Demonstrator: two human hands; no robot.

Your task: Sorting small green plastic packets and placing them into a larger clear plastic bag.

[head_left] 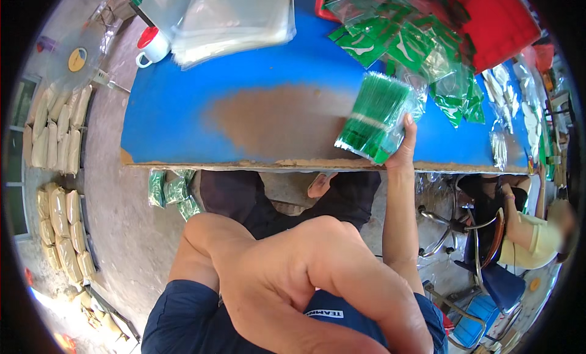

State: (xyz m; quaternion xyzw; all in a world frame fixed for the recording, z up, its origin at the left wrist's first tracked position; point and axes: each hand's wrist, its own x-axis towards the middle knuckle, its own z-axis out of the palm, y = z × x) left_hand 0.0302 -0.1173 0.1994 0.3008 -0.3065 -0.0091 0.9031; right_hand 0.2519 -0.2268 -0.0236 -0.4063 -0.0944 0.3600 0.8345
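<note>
On the right of the tabletop, my right hand (403, 143) grips a bundle of flat green-and-clear plastic packets (375, 116) by its right edge. A pale band runs around the bundle. My left hand (311, 281) is raised very close to the camera, large at the bottom centre. Its thumb and forefinger curve toward each other in a pinch, and the lower edge cuts off their tips. Whatever lies between those tips, if anything, is hidden. Just beyond the bundle lies a heap of loose green packets (409, 45).
The blue table (177, 109) has a worn brown patch. Clear plastic sheets (235, 24) and a white mug (152, 48) stand at far left, a red container (497, 24) far right. Green packets (174, 189) and brown packages (58, 131) lie below. A person (531, 232) sits at right.
</note>
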